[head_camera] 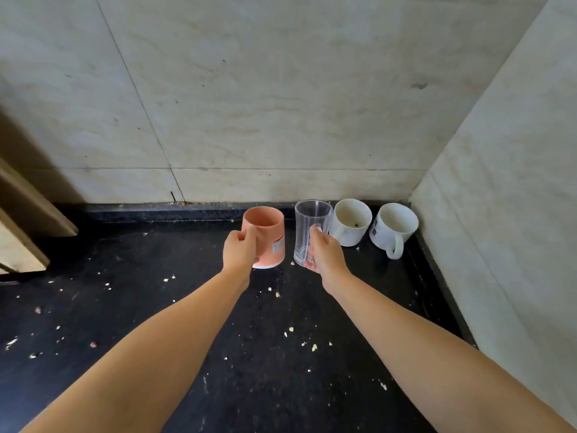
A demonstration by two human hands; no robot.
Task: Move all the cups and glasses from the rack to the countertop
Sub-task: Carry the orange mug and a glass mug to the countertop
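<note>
- The black countertop (156, 323) stretches wide and bare to the left of the left hand and back toward the person, dotted with pale crumbs; a beige wall closes it off beyond both hands, and a second wall boxes it in on the far right.
- A wooden edge juts in well to the left of the left hand.
- Both forearms reach forward side by side, bare, wrists nearly level.
- The left hand (239, 250) is wrapped around the near side of the pink mug (268, 235), fingers curled where a handle would sit; the mug stands upright, a white band at its base and a label on its side, base at or just above the surface — I cannot tell which.
- The right hand (324, 256) is clamped on the clear glass (310, 226), upright, just right of the pink mug.
- To the right of the right hand stand two white mugs in the corner: the nearer white mug (351, 221) beside the glass, the printed white mug (393, 228) beyond it, handle facing the person.
</note>
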